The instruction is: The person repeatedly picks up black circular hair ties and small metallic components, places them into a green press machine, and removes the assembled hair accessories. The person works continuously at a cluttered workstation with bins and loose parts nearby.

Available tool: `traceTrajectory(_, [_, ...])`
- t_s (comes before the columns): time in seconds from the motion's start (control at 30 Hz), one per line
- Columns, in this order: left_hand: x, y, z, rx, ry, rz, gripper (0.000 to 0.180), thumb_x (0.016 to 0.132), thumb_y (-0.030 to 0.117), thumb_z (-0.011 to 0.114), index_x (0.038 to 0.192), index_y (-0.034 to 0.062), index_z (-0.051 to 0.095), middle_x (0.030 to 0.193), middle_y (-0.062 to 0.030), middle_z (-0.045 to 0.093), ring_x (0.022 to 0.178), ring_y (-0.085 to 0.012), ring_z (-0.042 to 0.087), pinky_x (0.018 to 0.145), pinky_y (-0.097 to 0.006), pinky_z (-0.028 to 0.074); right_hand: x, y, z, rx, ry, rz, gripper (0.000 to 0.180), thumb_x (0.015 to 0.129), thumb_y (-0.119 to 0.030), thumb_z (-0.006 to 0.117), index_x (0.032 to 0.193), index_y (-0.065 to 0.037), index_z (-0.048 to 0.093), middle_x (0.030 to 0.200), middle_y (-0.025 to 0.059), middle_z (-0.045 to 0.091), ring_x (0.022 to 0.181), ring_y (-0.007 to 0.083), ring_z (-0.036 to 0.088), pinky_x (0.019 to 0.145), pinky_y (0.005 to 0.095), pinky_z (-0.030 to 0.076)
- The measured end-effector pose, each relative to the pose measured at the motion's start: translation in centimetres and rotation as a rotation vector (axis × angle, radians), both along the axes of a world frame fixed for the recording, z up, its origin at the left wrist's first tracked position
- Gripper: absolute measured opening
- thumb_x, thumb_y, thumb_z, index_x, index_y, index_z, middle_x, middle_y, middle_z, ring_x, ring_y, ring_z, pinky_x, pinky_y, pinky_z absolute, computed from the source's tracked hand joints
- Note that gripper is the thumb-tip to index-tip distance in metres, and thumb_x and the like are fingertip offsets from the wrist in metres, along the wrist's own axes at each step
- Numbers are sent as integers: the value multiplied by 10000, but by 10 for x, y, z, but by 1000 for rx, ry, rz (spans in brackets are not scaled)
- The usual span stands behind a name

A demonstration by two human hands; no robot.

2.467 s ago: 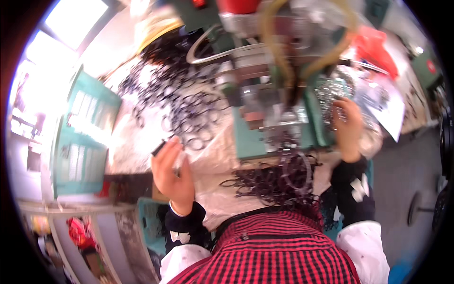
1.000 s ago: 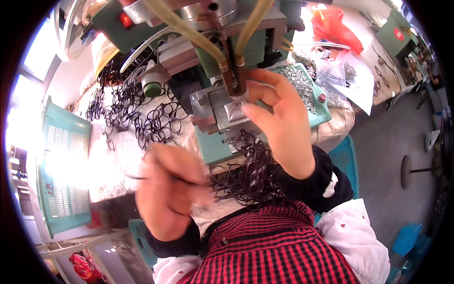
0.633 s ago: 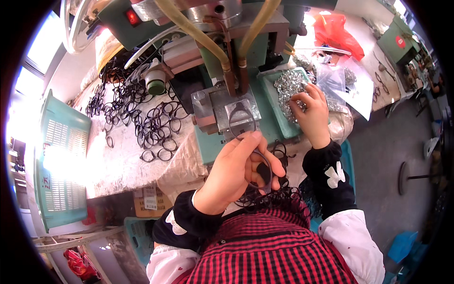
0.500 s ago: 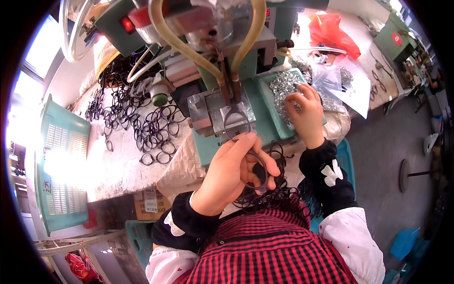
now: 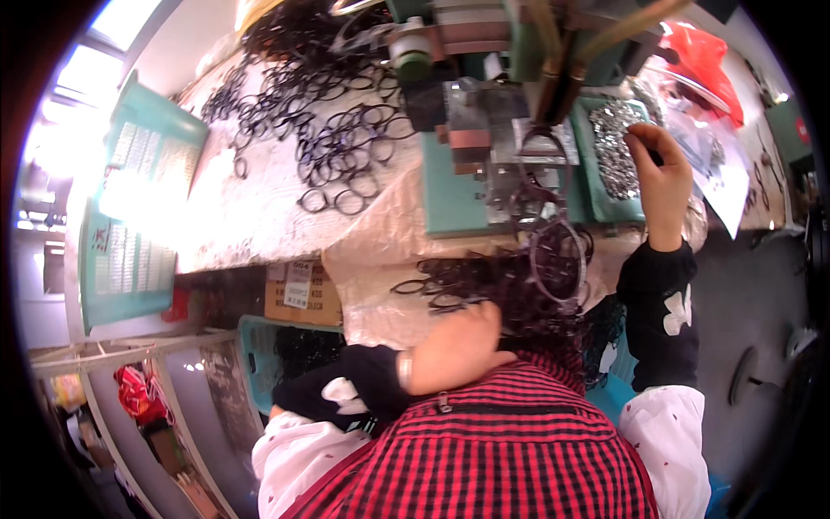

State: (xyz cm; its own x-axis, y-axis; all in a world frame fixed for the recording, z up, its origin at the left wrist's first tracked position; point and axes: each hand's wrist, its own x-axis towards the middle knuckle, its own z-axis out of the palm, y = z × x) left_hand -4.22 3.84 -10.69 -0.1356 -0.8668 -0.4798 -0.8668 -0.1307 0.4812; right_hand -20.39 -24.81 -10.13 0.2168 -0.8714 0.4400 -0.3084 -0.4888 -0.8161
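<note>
A dark eyeglass frame [image 5: 556, 259] hangs from the machine's fixture, its upper rim under the two brown metal electrodes [image 5: 553, 91] and its lower rim hanging free. No hand touches it. My left hand [image 5: 458, 348] is low over my lap, back upward, beside a heap of dark eyeglass frames [image 5: 484, 277]. Its fingertips are hidden and blurred. My right hand [image 5: 661, 169] is at the right edge of a green tray [image 5: 590, 186] of small shiny metal parts [image 5: 616, 147]. Its thumb and fingers are pinched together; anything between them is too small to make out.
Many dark frames [image 5: 346, 143] lie tangled on the table left of the machine. A green plastic basket [image 5: 143, 195] stands at the far left. A red plastic bag [image 5: 705, 73] and clear bags [image 5: 696, 138] lie beyond the tray. Under the table is a cardboard box [image 5: 303, 294].
My left hand has let go of the eyeglass frame and drawn down to my lap. The frame now hangs in the machine. My right hand stays by the tray, its fingers now pinched. The view has shifted.
</note>
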Motion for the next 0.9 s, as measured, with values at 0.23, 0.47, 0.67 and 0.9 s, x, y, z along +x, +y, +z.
traceTrajectory(0.23, [32, -17, 69, -298, 324, -156, 347, 923, 297, 699, 1154, 38, 696, 1090, -178, 721, 982, -337, 695, 837, -426, 567, 6, -5, 6, 35, 21, 44, 146, 915, -46, 720, 1052, -5, 749, 909, 24, 750, 826, 71, 653, 769, 224, 502])
traceTrajectory(0.47, [249, 2, -37, -563, -511, 970, 215, 854, 259, 738, 862, 44, 731, 754, -156, 713, 714, -358, 689, 666, -432, 532, -26, 20, -4, -44, 80, -98, 108, 890, -14, 724, 996, 2, 739, 932, 64, 738, 884, 124, 667, 830, 264, 510])
traceTrajectory(0.67, [225, 1, -43, -731, 203, 1267, 155, 912, 129, 739, 885, 7, 645, 680, -38, 647, 569, -95, 603, 498, -247, 433, -27, 51, 15, -32, -10, -11, 107, 857, 25, 722, 960, 0, 734, 934, 59, 728, 909, 133, 673, 886, 285, 507])
traceTrajectory(0.9, [185, -42, 6, -1085, 899, 1072, 68, 1007, 50, 561, 1074, 39, 562, 949, -85, 651, 739, -177, 669, 667, -260, 545, 69, 58, 56, 116, -400, 306, 307, 809, 23, 736, 1106, 6, 661, 956, 45, 699, 906, 133, 669, 824, 268, 520])
